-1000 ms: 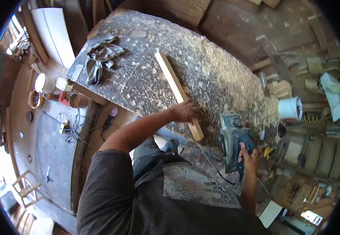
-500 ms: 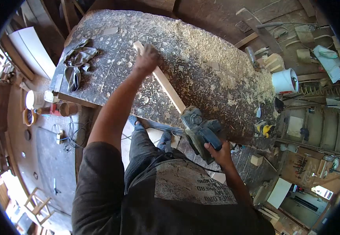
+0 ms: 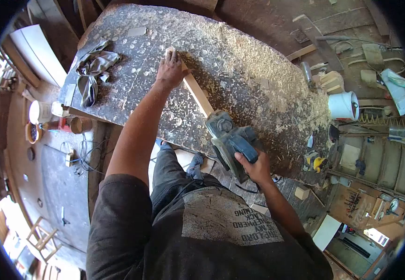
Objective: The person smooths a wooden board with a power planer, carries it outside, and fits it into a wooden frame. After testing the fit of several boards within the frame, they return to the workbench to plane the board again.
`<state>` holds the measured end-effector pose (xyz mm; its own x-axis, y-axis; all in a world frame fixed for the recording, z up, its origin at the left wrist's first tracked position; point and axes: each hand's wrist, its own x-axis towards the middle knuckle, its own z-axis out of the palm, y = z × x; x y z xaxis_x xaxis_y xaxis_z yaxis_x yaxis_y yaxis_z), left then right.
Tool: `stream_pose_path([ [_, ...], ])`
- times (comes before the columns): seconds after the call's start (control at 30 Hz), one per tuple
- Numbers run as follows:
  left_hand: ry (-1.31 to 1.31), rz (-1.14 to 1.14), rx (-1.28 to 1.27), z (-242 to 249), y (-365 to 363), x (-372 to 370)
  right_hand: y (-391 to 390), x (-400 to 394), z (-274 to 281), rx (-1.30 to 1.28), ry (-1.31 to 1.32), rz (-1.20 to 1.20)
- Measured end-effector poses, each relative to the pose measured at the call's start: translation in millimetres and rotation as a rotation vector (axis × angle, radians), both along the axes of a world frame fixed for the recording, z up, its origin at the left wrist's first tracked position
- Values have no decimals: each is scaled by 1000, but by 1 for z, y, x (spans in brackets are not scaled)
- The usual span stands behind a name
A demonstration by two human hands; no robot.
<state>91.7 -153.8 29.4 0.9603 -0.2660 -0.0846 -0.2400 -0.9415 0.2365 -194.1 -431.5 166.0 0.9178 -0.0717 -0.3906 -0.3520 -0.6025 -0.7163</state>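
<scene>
A narrow, pale wooden strip (image 3: 197, 93) lies at a slant on the workbench. My left hand (image 3: 170, 70) grips it near its far end, fingers bent over the wood. On the near part of the strip rests a dark electric planer (image 3: 226, 133), which covers that end. My right hand (image 3: 258, 168) is wrapped around the planer's rear handle, with the thumb showing on the near side. A bare length of strip separates the planer's front from my left hand.
Wood shavings (image 3: 258, 60) cover much of the worn workbench (image 3: 137, 51). A crumpled cloth (image 3: 95, 70) lies at its left end, and a yellow-and-black tool (image 3: 316, 162) at its right. A white bucket (image 3: 342, 106) stands beyond the right edge. My feet are below the near edge.
The planer, with my right hand on it, has moved forward along the strip toward my left hand. Less bare strip shows between them. My left hand still grips the far end. The view has shifted slightly.
</scene>
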Motion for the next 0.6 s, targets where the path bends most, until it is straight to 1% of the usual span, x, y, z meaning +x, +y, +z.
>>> stream_pose_path([
  [0.1, -28, 14, -37, -2, 1, 2, 25, 34, 2, 53, -46, -22],
  [0.17, 25, -11, 3, 6, 1, 3, 38, 59, -5, 37, -47, -9],
  [0.23, 15, 9, -6, -3, 6, 7, 52, 85, -8, 44, -70, 19],
  [0.3, 52, -9, -138, -13, 14, 17, 65, 110, -18, 17, -71, 26],
  [0.33, -35, -176, -106, -57, 27, 37, 71, 122, -22, -13, -73, 25],
  [0.37, -43, -170, -103, -44, 32, 35, 79, 135, -24, -10, -81, 31],
  [0.43, 39, -36, -515, -21, 41, 27, 93, 159, -26, 41, -132, 33],
  [0.47, 71, 102, -698, -20, 42, 27, 97, 172, -31, 46, -138, 38],
  [0.5, 64, 105, -693, -21, 48, 24, 101, 184, -39, -15, -121, 42],
  [0.53, -52, 178, -747, -16, 54, 12, 105, 195, -44, -75, -101, 45],
  [0.57, -165, 249, -798, -15, 61, 0, 111, 205, -46, -70, -99, 47],
  [0.6, -240, 271, -781, -22, 68, -10, 117, 217, -47, -49, -118, 50],
])
